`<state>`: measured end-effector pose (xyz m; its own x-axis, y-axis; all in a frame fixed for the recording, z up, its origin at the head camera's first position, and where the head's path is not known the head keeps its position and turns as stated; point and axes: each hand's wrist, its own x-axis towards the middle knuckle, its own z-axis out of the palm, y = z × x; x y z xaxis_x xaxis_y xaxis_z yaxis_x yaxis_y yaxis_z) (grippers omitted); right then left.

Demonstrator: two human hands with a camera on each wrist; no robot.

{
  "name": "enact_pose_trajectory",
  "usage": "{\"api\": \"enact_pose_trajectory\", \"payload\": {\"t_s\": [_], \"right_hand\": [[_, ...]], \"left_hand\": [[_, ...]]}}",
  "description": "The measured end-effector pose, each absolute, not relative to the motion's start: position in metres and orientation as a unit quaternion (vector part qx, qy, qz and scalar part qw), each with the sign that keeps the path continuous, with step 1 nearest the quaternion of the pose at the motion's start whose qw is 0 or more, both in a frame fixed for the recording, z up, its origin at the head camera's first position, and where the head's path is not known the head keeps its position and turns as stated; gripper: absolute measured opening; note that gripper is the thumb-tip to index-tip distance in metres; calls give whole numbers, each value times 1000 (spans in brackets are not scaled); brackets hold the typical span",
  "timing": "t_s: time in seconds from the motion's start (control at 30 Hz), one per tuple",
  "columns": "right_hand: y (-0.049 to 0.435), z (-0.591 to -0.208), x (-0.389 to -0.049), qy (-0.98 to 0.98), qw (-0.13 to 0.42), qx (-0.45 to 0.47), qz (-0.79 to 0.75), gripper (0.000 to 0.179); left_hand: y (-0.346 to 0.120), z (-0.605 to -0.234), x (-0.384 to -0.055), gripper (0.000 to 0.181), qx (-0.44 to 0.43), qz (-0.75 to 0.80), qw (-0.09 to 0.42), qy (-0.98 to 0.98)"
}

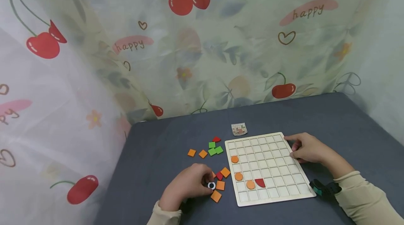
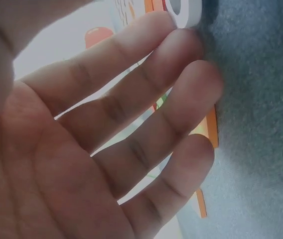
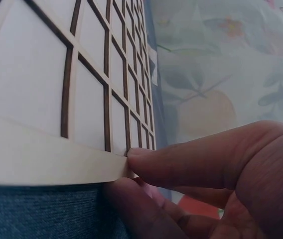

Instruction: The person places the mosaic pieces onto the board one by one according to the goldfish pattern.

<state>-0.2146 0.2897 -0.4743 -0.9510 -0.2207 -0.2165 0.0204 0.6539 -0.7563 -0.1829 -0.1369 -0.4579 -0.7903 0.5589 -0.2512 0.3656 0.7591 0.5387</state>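
A small white ring [image 1: 211, 185] is pinched between the thumb and index finger of my left hand [image 1: 190, 182], low over the table among loose tiles. In the left wrist view the ring [image 2: 186, 12] shows at the index fingertip, cut off by the frame's top. To the right lies a pale wooden grid board [image 1: 274, 162]. Three orange discs [image 1: 238, 176] and a red quarter-round piece [image 1: 260, 183] sit in its left and lower squares. My right hand [image 1: 310, 149] grips the board's right edge, with fingertips above and below the rim [image 3: 57, 162] in the right wrist view.
Several orange square tiles [image 1: 220, 185] lie left of the board, with a red piece [image 1: 219, 176] among them. Farther back are green tiles [image 1: 212, 151] and another red piece [image 1: 216, 139]. A small patterned card [image 1: 239, 129] lies behind the board. A printed curtain [image 1: 202, 42] surrounds the dark table [image 1: 151, 148].
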Motion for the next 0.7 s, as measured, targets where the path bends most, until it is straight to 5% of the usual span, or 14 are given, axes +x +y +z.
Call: {"api": "enact_pose_trajectory", "payload": {"t_s": [0.7], "right_hand": [[289,-476,-215,904,141,-67,-397,74]], "left_hand": [[-98,-452,-193,14,296,309,130,894]]}}
